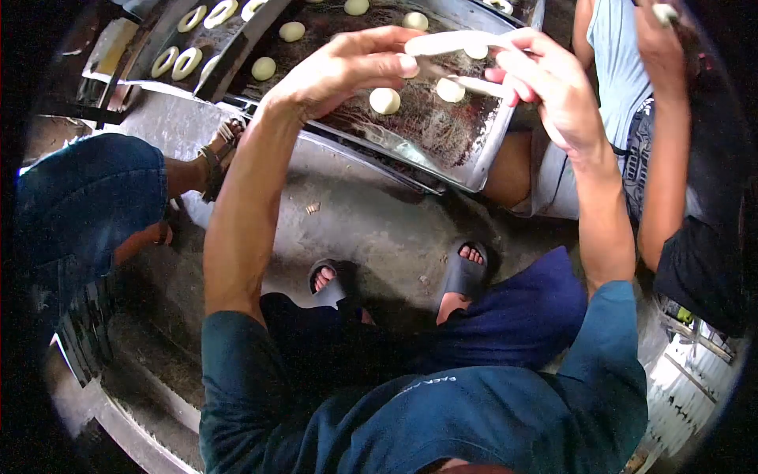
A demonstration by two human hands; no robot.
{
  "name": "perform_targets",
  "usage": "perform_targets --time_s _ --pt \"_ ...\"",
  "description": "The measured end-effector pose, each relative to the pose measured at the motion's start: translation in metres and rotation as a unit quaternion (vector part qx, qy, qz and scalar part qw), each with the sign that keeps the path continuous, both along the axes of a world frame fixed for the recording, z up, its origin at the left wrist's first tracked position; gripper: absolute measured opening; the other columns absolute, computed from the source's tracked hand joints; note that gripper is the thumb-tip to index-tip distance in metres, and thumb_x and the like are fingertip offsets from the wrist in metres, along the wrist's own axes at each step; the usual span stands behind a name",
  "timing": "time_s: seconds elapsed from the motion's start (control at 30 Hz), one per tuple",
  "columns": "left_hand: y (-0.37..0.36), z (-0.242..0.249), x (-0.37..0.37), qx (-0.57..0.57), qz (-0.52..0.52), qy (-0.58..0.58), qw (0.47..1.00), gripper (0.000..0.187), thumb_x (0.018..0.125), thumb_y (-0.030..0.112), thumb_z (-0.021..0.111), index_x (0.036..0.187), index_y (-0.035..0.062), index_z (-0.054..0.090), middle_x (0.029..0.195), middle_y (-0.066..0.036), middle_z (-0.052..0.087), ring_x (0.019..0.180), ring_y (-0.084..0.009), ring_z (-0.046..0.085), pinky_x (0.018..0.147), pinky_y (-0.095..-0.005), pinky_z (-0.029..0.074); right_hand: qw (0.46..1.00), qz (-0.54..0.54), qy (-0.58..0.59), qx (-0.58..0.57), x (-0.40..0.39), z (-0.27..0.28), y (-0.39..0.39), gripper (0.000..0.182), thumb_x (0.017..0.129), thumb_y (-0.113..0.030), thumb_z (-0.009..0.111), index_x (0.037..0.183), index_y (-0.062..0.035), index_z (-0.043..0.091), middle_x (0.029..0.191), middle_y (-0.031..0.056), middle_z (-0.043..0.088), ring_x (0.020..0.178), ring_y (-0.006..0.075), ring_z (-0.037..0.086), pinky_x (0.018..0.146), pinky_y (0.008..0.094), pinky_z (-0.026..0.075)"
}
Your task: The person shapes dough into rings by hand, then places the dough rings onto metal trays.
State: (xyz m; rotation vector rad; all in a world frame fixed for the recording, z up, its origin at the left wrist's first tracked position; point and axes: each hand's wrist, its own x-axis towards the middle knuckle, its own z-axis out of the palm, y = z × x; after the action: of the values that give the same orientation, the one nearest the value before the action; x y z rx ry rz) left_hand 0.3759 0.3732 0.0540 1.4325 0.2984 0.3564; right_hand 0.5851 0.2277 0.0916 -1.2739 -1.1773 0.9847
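Observation:
A pale ring of dough (pixel 452 42) is stretched sideways between my hands, above a dark baking tray (pixel 332 107). Its left end lies in the fingers of my left hand (pixel 355 63), which are closed on it. On the other side my right hand (pixel 553 83) grips the ring, its fingers curled around the dough. Below the ring, round dough balls rest on the tray, among them one ball (pixel 384 100) close under my left fingers and another ball (pixel 451 90) between the hands.
To the left, a second tray (pixel 162 83) carries several oval dough rings (pixel 187 63). A co-worker's arm (pixel 667 150) is at the right, with a small piece of dough (pixel 665 13) at that hand. Another person's knee (pixel 95 189) is at the left. My sandalled feet stand on the concrete floor (pixel 379 225).

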Motion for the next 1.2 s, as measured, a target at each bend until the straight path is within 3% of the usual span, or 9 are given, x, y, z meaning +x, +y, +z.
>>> perform_targets --time_s 0.03,0.13,0.43,0.57,0.63,0.73,0.9,1.07,1.2 --pt "0.008 -0.009 -0.004 0.193 0.004 0.094 0.977 0.059 0.086 0.029 0.065 0.134 0.0022 0.044 0.126 -0.011 0.054 0.111 -0.0187 0.054 0.097 -0.0332 0.042 0.997 0.025 -0.069 -0.039 0.002 -0.007 0.003 0.016 0.092 -0.016 0.055 0.094 -0.0005 0.060 0.065 -0.0004 0.055 0.057 0.0051 0.050 0.056 0.0211 0.043" --pt "0.031 -0.030 -0.011 0.120 0.134 0.101 0.978 0.054 0.087 0.031 0.062 0.130 0.0019 0.048 0.121 -0.010 0.058 0.112 -0.0172 0.054 0.093 -0.0324 0.045 0.939 0.122 -0.257 -0.193 0.010 -0.036 0.015 0.020 0.089 -0.021 0.059 0.095 -0.0014 0.059 0.068 -0.0017 0.053 0.063 0.0054 0.052 0.058 0.0191 0.043" --pt "0.038 0.014 -0.055 0.051 0.166 0.049 0.984 0.042 0.089 0.027 0.062 0.121 0.0020 0.054 0.112 -0.014 0.061 0.098 -0.0195 0.060 0.083 -0.0317 0.049 0.922 0.063 -0.089 -0.372 0.001 -0.141 0.029 0.026 0.090 -0.026 0.058 0.092 -0.0002 0.061 0.068 0.0058 0.058 0.053 0.0142 0.055 0.049 0.0266 0.046" --pt "0.040 0.012 -0.061 0.004 0.174 0.039 0.984 0.040 0.089 0.028 0.062 0.119 0.0030 0.054 0.109 -0.012 0.062 0.097 -0.0180 0.061 0.082 -0.0312 0.050 0.869 0.107 -0.378 -0.300 0.018 -0.170 0.043 0.031 0.091 -0.029 0.054 0.093 0.0012 0.061 0.067 0.0057 0.059 0.054 0.0126 0.057 0.049 0.0266 0.046" --pt "0.040 0.009 -0.060 0.001 0.176 0.026 0.984 0.039 0.090 0.028 0.061 0.119 0.0026 0.055 0.108 -0.012 0.062 0.096 -0.0177 0.061 0.081 -0.0304 0.050 0.779 0.140 -0.585 -0.177 0.022 -0.167 0.048 0.031 0.086 -0.025 0.052 0.092 0.0035 0.062 0.079 0.0202 0.066 0.074 0.0287 0.067 0.066 0.0409 0.052" --pt "0.035 0.012 -0.056 0.028 0.182 0.025 0.983 0.039 0.090 0.026 0.061 0.119 0.0008 0.055 0.106 -0.012 0.063 0.094 -0.0170 0.061 0.080 -0.0283 0.049 0.858 0.041 -0.360 -0.364 0.035 -0.149 0.056 0.026 0.084 -0.020 0.051 0.086 0.0022 0.064 0.082 0.0238 0.065 0.081 0.0356 0.066 0.069 0.0439 0.052" --pt "0.036 -0.016 -0.033 0.056 0.170 0.023 0.984 0.034 0.092 0.021 0.055 0.119 0.0011 0.057 0.106 -0.010 0.065 0.093 -0.0149 0.063 0.081 -0.0268 0.049 0.760 0.060 -0.623 -0.174 0.053 -0.152 0.074 0.021 0.077 -0.018 0.053 0.079 -0.0032 0.067 0.083 0.0240 0.064 0.081 0.0394 0.064 0.072 0.0449 0.052" --pt "0.011 -0.024 -0.005 0.081 0.126 0.080 0.985 0.031 0.089 0.019 0.057 0.115 0.0005 0.060 0.096 -0.008 0.066 0.087 -0.0124 0.062 0.080 -0.0260 0.049 0.889 -0.006 -0.427 -0.165 0.033 -0.152 0.066 0.027 0.074 -0.026 0.062 0.077 0.0006 0.063 0.076 0.0227 0.065 0.069 0.0316 0.065 0.066 0.0386 0.050" --pt "-0.004 -0.057 0.014 0.139 0.130 0.105 0.976 0.038 0.090 0.026 0.059 0.118 0.0008 0.057 0.105 -0.007 0.064 0.097 -0.0137 0.059 0.080 -0.0285 0.048 0.991 -0.066 -0.007 -0.119 0.001 -0.097 0.045 0.042 0.081 -0.012 0.065 0.119 -0.0022 0.052 0.081 0.0068 0.063 0.071 0.0122 0.058 0.062 0.0265 0.046"
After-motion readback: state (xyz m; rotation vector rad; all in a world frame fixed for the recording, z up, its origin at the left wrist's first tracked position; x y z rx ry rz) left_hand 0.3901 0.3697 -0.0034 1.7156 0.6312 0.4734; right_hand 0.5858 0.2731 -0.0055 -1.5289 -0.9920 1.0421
